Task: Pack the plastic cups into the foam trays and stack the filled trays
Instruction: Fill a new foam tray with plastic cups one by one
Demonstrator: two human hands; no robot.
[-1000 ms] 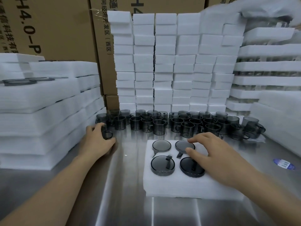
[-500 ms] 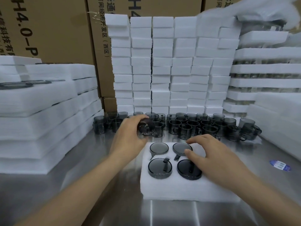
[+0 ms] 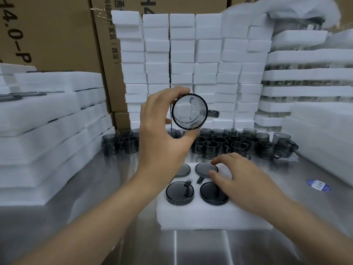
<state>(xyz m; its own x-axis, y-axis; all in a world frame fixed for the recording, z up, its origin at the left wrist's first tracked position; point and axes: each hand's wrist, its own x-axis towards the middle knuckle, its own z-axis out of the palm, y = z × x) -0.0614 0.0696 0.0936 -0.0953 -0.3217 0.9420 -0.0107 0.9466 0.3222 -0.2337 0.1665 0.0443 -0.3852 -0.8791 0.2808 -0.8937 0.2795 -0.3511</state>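
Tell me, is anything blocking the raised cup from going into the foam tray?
The right hand lies on the foam tray's right side, beside four seated cups; nothing else visible blocks the left hand's cup.

**One camera, worn on your head, looking forward and down over the bench.**

The wide lens faces ahead from your own eye height and tilts down at the steel table (image 3: 86, 226), so both your forearms come in from the bottom edge. Your left hand (image 3: 162, 134) holds the held cup (image 3: 189, 111) near mid-frame, close to the lens and end-on to it. Your right hand (image 3: 242, 180) sits lower and to the right, on the foam tray (image 3: 210, 217), which lies near and just below centre. The loose cups (image 3: 219, 144) stand behind it. Farther back, the foam blocks (image 3: 181, 54) and cardboard boxes (image 3: 57, 35) close the view. Straight edges bow toward the frame's sides.
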